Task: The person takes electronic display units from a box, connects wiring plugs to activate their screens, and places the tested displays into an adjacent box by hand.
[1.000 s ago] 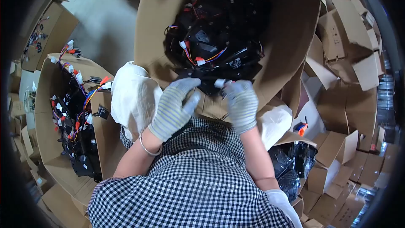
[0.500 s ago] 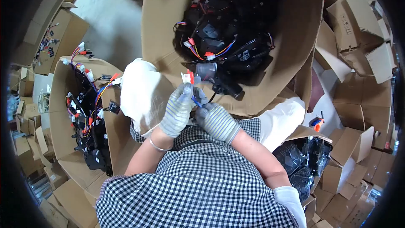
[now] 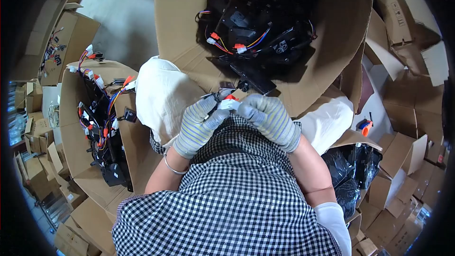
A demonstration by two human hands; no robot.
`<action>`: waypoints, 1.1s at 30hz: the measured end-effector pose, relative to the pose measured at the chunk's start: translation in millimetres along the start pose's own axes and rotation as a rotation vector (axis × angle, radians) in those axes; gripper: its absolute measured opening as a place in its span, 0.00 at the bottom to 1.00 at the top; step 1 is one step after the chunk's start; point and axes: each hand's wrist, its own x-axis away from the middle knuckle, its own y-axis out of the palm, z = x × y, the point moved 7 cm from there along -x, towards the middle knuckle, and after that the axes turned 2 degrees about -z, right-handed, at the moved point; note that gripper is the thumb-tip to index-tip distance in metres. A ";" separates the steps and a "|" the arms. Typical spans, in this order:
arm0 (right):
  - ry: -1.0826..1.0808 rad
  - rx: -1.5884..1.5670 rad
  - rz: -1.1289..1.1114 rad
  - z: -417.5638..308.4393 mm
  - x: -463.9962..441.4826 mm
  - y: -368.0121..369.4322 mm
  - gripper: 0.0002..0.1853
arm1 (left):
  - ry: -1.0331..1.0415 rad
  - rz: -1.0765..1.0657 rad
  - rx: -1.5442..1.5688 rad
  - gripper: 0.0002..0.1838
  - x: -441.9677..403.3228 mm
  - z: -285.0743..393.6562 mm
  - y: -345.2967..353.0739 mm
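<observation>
Both hands wear striped gloves and meet above the lap. My left hand [image 3: 200, 125] is closed around black wiring and a connector [image 3: 228, 105] in white and red. The fingers of my right hand [image 3: 272, 119] pinch the connector's right side, where a small white or clear piece shows. Just beyond the hands, a black flat part [image 3: 253, 78] lies at the near edge of a heap of black parts [image 3: 256, 28] with coloured wires, inside a large cardboard box [image 3: 177, 23].
On the left, an open carton [image 3: 71, 128] holds black parts [image 3: 111, 173] with coloured wires and white and red plugs. At right are black plastic-wrapped items [image 3: 348, 175] and an orange tool [image 3: 365, 127]. Cardboard boxes [image 3: 398, 109] surround the floor.
The hands were apart a second ago, then met at a red and white connector held upright. Now it lies lower and sideways between them, and my right hand has moved right and up.
</observation>
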 end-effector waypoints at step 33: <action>0.376 -0.444 -0.471 56.2 -0.3 43.2 0.11 | -0.154 -0.327 -0.208 0.26 13.6 -27.9 -2.7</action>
